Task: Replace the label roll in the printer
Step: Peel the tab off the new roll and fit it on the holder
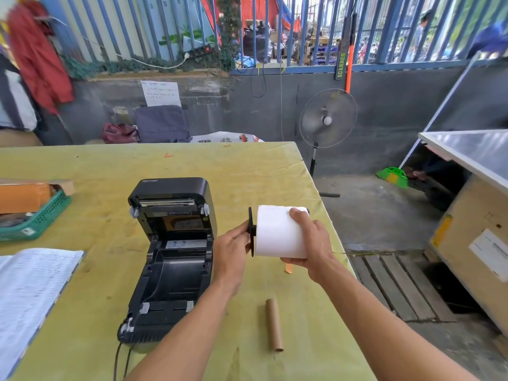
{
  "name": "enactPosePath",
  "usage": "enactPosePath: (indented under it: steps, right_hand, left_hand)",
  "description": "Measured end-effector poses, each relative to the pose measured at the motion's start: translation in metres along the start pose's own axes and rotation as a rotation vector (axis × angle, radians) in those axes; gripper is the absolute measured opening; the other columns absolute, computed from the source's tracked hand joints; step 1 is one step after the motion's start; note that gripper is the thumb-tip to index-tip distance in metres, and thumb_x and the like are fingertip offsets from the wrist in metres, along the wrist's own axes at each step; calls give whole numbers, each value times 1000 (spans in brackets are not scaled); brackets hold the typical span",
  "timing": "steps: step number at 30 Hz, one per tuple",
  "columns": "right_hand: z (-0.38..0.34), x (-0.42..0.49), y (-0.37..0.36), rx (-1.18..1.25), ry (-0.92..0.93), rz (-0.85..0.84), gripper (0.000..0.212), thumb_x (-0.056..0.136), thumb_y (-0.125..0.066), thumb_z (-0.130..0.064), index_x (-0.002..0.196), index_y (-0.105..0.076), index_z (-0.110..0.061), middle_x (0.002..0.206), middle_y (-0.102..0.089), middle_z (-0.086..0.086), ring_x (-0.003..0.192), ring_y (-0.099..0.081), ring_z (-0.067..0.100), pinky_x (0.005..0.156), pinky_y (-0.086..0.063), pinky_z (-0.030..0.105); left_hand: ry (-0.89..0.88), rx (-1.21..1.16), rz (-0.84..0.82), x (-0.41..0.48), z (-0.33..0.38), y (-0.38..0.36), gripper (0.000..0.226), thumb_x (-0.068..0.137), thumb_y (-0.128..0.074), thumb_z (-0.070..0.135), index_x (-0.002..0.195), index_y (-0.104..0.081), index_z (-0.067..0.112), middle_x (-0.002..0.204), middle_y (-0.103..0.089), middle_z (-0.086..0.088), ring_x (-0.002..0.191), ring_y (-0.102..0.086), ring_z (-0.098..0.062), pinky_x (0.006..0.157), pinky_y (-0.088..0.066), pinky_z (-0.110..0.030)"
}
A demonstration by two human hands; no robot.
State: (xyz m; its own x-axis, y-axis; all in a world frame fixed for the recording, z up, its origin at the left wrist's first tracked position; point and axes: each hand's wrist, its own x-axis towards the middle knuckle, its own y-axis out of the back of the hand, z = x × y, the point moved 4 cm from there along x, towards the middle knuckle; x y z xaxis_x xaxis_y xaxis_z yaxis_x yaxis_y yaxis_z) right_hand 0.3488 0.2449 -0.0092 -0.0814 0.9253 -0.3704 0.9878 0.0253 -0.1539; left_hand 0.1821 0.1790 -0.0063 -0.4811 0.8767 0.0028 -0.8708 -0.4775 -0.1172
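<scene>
Your new label roll is held in the air just right of the open printer, near the table's right edge; your right hand is wrapped firmly round its outer end to steady it; your left hand pinches the black spindle flange at the other end, likely seating it; the printer's bay lies open and bare, ready; the spent cardboard core lies aside toward the near edge.

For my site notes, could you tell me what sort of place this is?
Probably a semi-outdoor packing or dispatch area: an open label printer on a covered worktable, a blue barred fence, and a floor pallet.
</scene>
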Motion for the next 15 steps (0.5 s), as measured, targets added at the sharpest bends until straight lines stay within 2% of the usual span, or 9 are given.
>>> enactPosePath:
  steps: [3,9,11,15]
  right_hand:
    - [0,3,-2,-8,-4,-22,64,60,-72,-61,103,-57,-16,112,-63,10,93,-69,32,55,-61,41]
    - [3,4,-1,-19,-11,-55,66,60,-73,-61,105,-58,-16,112,-65,11,93,-69,32,55,-60,41]
    - [4,4,0,-22,-12,-70,65,60,-73,-61,105,-58,-16,112,-65,11,91,-70,32,55,-60,41]
    - [4,1,2,-31,-15,-83,65,61,-72,-61,105,-58,-16,110,-67,11,87,-72,33,55,-60,42]
  left_hand:
    - [4,39,62,8,1,8,28,91,-60,4,96,-78,25,98,-78,5,99,-71,-18,87,-57,-37]
    - [116,9,1,13,-1,13,20,94,-58,1,109,-71,5,99,-76,-3,93,-72,-15,76,-58,-22]
    - [103,23,-7,11,1,14,22,94,-58,0,111,-70,5,101,-76,-4,93,-72,-15,78,-58,-21]
    - [-51,162,-27,0,7,11,22,89,-67,2,106,-75,13,98,-78,4,92,-72,-9,80,-57,-20]
